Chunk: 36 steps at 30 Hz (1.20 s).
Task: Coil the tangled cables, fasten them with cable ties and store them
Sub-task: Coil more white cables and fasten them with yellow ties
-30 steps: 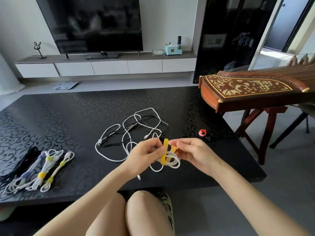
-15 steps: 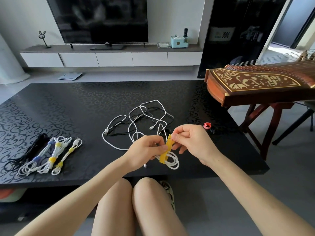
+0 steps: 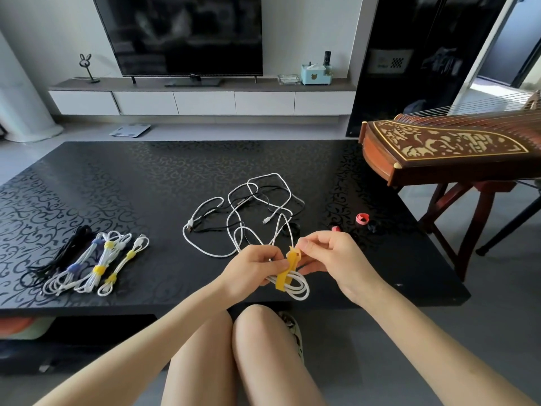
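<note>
Over the front edge of the black table, my left hand grips a coiled white cable. A yellow cable tie wraps around the coil, and my right hand pinches its upper end. Loose strands of this cable run up into a tangle of white and black cables lying at the table's middle. At the left, several coiled cables lie side by side, held by yellow and blue ties, with a black bundle furthest left.
Red cable ties and a small dark one lie on the table at the right. A wooden zither on a stand overhangs the table's right side. My bare knees sit just below the table's front edge. A TV and low cabinet stand behind.
The yellow tie has been drawn closer around the coil, my right hand shifting from beside it to pinching its top end. The view has tilted and moved slightly; the cables on the table lie unchanged.
</note>
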Tool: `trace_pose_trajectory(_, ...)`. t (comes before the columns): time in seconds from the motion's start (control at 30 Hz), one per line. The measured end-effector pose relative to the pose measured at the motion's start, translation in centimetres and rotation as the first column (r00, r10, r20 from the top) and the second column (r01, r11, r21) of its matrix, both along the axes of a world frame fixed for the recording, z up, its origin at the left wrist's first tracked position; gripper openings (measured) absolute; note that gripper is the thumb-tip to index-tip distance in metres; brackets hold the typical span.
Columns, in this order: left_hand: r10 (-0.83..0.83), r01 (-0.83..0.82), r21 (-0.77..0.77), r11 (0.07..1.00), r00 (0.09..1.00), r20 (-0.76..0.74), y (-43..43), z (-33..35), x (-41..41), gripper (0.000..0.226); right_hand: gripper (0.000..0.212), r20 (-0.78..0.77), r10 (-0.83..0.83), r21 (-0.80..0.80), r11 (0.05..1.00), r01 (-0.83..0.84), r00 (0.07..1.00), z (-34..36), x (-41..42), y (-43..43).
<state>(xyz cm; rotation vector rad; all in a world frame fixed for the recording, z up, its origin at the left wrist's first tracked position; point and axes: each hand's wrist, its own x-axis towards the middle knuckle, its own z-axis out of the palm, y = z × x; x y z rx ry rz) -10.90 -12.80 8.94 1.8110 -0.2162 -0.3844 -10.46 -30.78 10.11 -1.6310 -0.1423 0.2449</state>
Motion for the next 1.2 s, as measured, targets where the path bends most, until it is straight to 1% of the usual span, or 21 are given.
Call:
trace_pose_trajectory(0.07,-0.004,0.004,-0.024,1.0,1.0,-0.01,0.0,0.3,-0.1,0.033,0.012,-0.126,0.017,0.11,0.994,-0.003,0.992,0.1,0.3,-0.1)
trace_pose_trajectory(0.17,-0.012,0.012,-0.03,0.999,1.0,-0.009,0.0,0.8,0.1,0.034,0.023,-0.26,0.09,0.239,0.971,-0.027,0.961,0.3,0.6,-0.1)
trace_pose_trajectory(0.23,-0.006,0.005,-0.04,0.999,1.0,-0.013,0.1,1.0,0.2,0.035,0.035,-0.307,0.123,0.293,0.956,-0.03,0.944,0.5,0.7,-0.2)
trace_pose_trajectory(0.27,-0.006,0.006,-0.043,0.999,1.0,-0.013,0.1,1.0,0.3,0.034,0.037,-0.297,0.137,0.284,0.958,-0.049,0.945,0.5,0.8,-0.3)
trace_pose_trajectory(0.3,-0.011,0.011,-0.039,0.999,1.0,-0.01,0.1,1.1,0.3,0.032,0.037,-0.266,0.145,0.247,0.966,-0.078,0.953,0.5,0.7,-0.4)
trace_pose_trajectory(0.37,-0.031,0.031,-0.026,0.999,1.0,0.0,0.1,1.0,0.3,0.032,0.025,-0.193,0.114,0.144,0.986,-0.086,0.975,0.3,0.6,-0.5)
trace_pose_trajectory(0.43,-0.046,0.046,-0.031,0.998,0.999,0.001,-0.1,1.0,0.3,0.034,0.016,-0.142,0.017,0.057,0.998,-0.009,0.99,0.1,0.6,-0.4)
trace_pose_trajectory(0.5,-0.057,0.057,-0.035,0.998,0.998,-0.003,-0.2,1.0,0.3,0.032,0.011,-0.093,-0.079,-0.042,0.996,0.075,0.993,-0.1,0.5,-0.2)
trace_pose_trajectory(0.6,-0.047,0.046,-0.031,0.998,0.999,-0.028,-0.5,1.0,0.3,0.026,0.011,-0.018,-0.166,-0.103,0.981,0.163,0.986,-0.5,0.3,0.2)
trace_pose_trajectory(0.67,-0.014,0.011,-0.044,0.999,0.997,-0.07,-0.7,1.0,0.4,0.027,0.012,0.099,-0.213,-0.133,0.965,0.225,0.972,-0.6,0.0,0.4)
trace_pose_trajectory(0.73,0.032,-0.036,-0.039,0.999,0.994,-0.103,-0.8,1.0,0.5,0.033,0.011,0.245,-0.241,-0.176,0.942,0.287,0.939,-0.7,-0.3,0.7)
trace_pose_trajectory(0.8,0.069,-0.074,-0.034,0.997,0.99,-0.119,-1.0,1.1,0.5,0.04,0.011,0.355,-0.249,-0.216,0.916,0.338,0.901,-0.9,-0.6,1.0)
trace_pose_trajectory(0.87,0.09,-0.095,-0.034,0.995,0.987,-0.129,-1.2,1.1,0.4,0.044,0.012,0.42,-0.249,-0.243,0.895,0.373,0.872,-1.1,-0.7,1.1)
trace_pose_trajectory(0.97,0.115,-0.121,-0.031,0.992,0.982,-0.15,-1.3,1.3,0.3,0.039,0.015,0.495,-0.215,-0.275,0.88,0.387,0.842,-1.3,-0.7,1.1)
trace_pose_trajectory(1.03,0.121,-0.128,-0.027,0.991,0.977,-0.173,-1.3,1.5,0.2,0.036,0.015,0.538,-0.189,-0.279,0.88,0.385,0.821,-1.4,-0.7,1.2)
trace_pose_trajectory(1.13,0.124,-0.132,-0.03,0.991,0.971,-0.205,-1.3,1.7,0.2,0.039,0.011,0.618,-0.174,-0.259,0.876,0.408,0.767,-1.8,-0.8,1.2)
trace_pose_trajectory(1.2,0.128,-0.134,-0.02,0.991,0.973,-0.195,-1.3,1.8,0.2,0.042,0.011,0.673,-0.146,-0.241,0.883,0.402,0.725,-2.0,-1.0,1.3)
